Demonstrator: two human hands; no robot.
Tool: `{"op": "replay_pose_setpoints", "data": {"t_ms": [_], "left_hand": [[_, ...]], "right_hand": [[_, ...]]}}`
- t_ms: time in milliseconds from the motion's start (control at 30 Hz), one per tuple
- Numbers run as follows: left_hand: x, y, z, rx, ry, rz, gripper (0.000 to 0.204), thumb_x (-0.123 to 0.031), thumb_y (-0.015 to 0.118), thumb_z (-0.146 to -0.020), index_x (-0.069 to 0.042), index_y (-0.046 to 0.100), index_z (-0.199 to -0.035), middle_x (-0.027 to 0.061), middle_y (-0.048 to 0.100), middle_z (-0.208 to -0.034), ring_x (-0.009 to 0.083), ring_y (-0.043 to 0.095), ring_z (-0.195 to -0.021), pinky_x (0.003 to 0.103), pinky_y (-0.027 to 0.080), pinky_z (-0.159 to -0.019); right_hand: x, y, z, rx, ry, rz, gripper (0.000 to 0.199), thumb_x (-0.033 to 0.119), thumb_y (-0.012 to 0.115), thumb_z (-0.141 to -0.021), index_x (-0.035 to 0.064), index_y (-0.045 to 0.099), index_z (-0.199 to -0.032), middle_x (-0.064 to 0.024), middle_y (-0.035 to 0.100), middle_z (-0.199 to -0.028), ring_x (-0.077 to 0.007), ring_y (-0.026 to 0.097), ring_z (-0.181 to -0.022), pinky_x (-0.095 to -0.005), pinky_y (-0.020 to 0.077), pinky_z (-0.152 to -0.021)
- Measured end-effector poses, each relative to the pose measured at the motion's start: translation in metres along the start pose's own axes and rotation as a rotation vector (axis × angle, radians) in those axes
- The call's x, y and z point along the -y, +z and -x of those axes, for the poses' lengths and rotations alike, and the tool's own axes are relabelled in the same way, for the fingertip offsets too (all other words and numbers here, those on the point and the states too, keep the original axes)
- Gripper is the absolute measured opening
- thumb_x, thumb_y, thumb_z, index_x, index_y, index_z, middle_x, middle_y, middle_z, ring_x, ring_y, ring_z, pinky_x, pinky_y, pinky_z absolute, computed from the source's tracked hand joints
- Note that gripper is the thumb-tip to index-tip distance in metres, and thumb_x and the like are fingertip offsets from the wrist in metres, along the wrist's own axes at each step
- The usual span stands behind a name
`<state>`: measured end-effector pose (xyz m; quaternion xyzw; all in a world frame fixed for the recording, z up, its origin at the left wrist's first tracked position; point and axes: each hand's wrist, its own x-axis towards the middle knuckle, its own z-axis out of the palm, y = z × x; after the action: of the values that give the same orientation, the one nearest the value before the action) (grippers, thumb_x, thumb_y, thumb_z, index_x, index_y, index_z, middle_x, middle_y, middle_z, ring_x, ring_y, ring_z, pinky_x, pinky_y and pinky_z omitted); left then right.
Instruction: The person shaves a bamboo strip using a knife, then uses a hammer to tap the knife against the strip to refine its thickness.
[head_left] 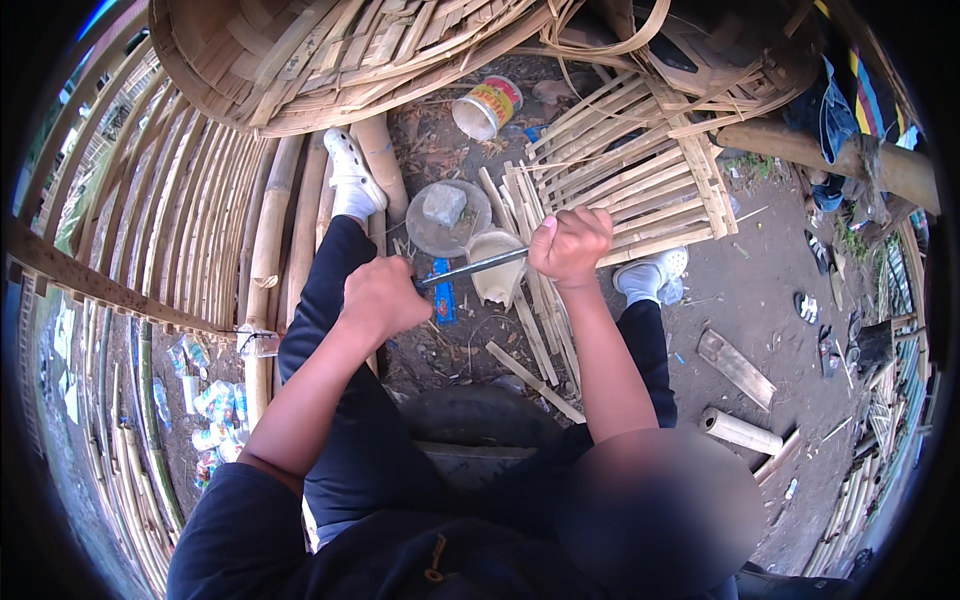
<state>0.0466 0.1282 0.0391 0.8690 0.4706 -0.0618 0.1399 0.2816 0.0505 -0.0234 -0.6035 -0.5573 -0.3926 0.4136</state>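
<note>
"When the dark narrow blade is inspected, how are the left grip and the right grip set?"

"Both are closed. One end is clasped by the left grip, the other end by the right grip. The blade is thus held between them, slanted so that the right grip is set farther forward."

"What is located under the blade?"

"A pale curved piece is seen there, between the grips; whether it is touched by the blade cannot be told. Just right of the left grip, a blue packet is laid."

"And ahead of the grips?"

"A grey stone is supported on a round grey disc; farther off, a colourful can is found. Ahead and right of the right grip, a slatted bamboo panel is positioned."
</note>
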Motion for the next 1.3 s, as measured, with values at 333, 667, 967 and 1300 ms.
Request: {"op": "replay_pose_setpoints", "data": {"t_ms": [333,667,967,1300], "left_hand": [[0.004,0.016,-0.006,0.033,0.006,0.054,0.035,-0.021,0.062,-0.064,0.000,0.071,-0.091,0.0240,0.067,-0.092,0.0347,0.066,-0.093,0.040,0.052,-0.087],[-0.004,-0.027,-0.013,0.043,0.041,-0.163,0.040,-0.027,0.063,-0.069,0.003,0.067,-0.095,0.0202,0.068,-0.099,0.0323,0.065,-0.099,0.039,0.051,-0.088],[0.005,0.011,-0.001,0.074,-0.033,-0.017,0.035,-0.019,0.060,-0.063,0.003,0.069,-0.089,0.0230,0.068,-0.094,0.0351,0.066,-0.094,0.040,0.052,-0.087],[0.000,-0.042,-0.009,-0.012,0.031,-0.227,0.037,-0.022,0.063,-0.066,0.003,0.070,-0.092,0.0222,0.068,-0.095,0.0335,0.066,-0.095,0.039,0.053,-0.085]], "right_hand": [[-0.002,0.001,-0.009,0.023,-0.003,-0.019,0.027,0.013,0.056,-0.065,0.0093,0.047,-0.040,-0.0038,0.049,-0.044,-0.0216,0.049,-0.046,-0.0363,0.0350,-0.054],[0.002,0.002,0.011,0.004,0.190,0.037,0.029,0.012,0.056,-0.068,0.0099,0.048,-0.040,-0.0052,0.052,-0.044,-0.0226,0.049,-0.043,-0.0357,0.0343,-0.054],[0.007,0.001,-0.003,0.008,0.090,-0.057,0.026,0.011,0.053,-0.068,0.0094,0.050,-0.043,-0.0060,0.051,-0.046,-0.0233,0.051,-0.048,-0.0370,0.0339,-0.055],[0.020,0.008,0.016,-0.077,0.253,0.001,0.027,0.010,0.052,-0.070,0.0088,0.049,-0.044,-0.0071,0.051,-0.046,-0.0249,0.049,-0.045,-0.0377,0.0313,-0.054]]}}
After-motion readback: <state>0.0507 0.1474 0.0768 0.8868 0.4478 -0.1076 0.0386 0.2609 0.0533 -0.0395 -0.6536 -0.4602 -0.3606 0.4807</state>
